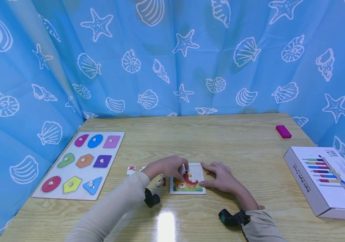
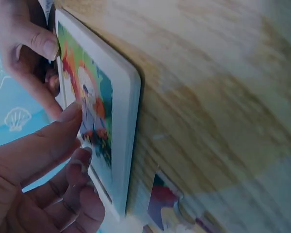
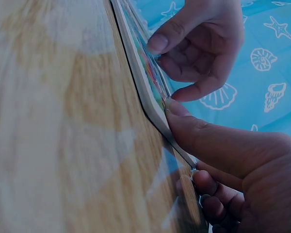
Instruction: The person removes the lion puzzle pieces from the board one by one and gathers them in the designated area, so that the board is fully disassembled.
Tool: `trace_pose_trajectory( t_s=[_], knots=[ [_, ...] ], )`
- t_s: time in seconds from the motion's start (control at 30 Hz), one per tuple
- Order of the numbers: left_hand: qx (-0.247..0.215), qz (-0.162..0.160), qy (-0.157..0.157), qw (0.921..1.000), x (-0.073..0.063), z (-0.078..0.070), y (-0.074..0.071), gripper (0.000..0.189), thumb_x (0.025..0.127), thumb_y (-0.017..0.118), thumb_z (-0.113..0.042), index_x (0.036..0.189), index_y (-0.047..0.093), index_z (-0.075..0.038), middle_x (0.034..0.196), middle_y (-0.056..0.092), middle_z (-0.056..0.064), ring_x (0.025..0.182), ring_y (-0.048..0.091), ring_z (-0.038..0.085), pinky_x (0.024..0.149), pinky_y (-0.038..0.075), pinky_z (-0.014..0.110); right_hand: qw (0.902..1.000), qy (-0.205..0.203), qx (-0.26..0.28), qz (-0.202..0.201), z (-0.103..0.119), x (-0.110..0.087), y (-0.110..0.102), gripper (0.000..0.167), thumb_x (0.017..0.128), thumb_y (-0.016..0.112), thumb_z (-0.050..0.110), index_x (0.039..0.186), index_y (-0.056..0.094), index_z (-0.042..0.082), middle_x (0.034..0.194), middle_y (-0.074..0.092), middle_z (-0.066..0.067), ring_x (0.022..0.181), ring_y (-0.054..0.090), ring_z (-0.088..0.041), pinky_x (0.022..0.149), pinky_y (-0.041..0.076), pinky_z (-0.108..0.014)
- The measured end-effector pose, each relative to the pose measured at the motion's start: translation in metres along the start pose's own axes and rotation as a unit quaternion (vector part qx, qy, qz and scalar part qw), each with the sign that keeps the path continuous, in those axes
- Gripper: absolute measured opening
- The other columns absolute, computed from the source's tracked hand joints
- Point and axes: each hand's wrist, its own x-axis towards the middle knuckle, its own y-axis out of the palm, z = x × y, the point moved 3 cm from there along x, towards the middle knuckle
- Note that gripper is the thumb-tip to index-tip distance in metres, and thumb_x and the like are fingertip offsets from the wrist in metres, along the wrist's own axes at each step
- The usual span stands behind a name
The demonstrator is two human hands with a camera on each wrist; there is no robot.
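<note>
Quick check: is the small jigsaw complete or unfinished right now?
Unfinished: in the head view, loose pieces lie on the table, to the left of the jigsaw frame.

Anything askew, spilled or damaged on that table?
Nothing stands out as askew, spilled or damaged. Loose puzzle pieces lie left of the small puzzle board, but the puzzle looks unfinished, so that seems normal.

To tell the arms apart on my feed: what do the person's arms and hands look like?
The left hand and right hand wear no gloves. The left sleeve is pale cream; the right sleeve looks beige, creased near the cuff. Each wrist bears a black device: the left device looks rounded, the right device has a black strap and small greenish patch.
</note>
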Motion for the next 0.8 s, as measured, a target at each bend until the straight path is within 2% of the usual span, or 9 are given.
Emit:
trace_pose_trajectory(
  t_s=[0.23, 0.53, 0.8],
  knots=[
    [-0.017, 0.008, -0.004, 0.9998, 0.0011, -0.0005, 0.0025, 0.038, 0.079, 0.079, -0.013, 0.107, 0.055, -0.006, 0.075, 0.056, 0.0, 0.067, 0.052, 0.01, 0.063, 0.042, 0.023, 1.0, -0.004, 0.002, -0.001, -0.0005, 0.0009, 0.0006, 0.074, 0.078, 0.076, 0.042, 0.135, 0.051, 0.002, 0.086, 0.044, 0.004, 0.082, 0.036, -0.017, 0.073, 0.025, -0.038],
    [-0.021, 0.015, -0.006, 0.9997, 0.0023, -0.0007, 0.0011, 0.038, 0.077, 0.08, -0.011, 0.103, 0.054, -0.007, 0.077, 0.057, 0.002, 0.068, 0.051, 0.01, 0.063, 0.041, 0.024, 1.0, -0.002, 0.0, -0.002, -0.0025, 0.0024, 0.0, 0.072, 0.078, 0.076, 0.039, 0.135, 0.051, 0.002, 0.085, 0.044, 0.004, 0.081, 0.036, -0.017, 0.072, 0.025, -0.037],
    [-0.02, 0.01, 0.011, 0.9997, 0.0014, -0.0012, 0.0017, 0.039, 0.076, 0.08, -0.009, 0.103, 0.052, -0.007, 0.079, 0.058, 0.005, 0.069, 0.051, 0.011, 0.063, 0.042, 0.024, 0.9999, -0.007, 0.007, -0.005, -0.0026, 0.0013, 0.0006, 0.071, 0.078, 0.077, 0.037, 0.134, 0.051, 0.001, 0.085, 0.044, 0.005, 0.079, 0.035, -0.016, 0.072, 0.024, -0.037]
  ],
)
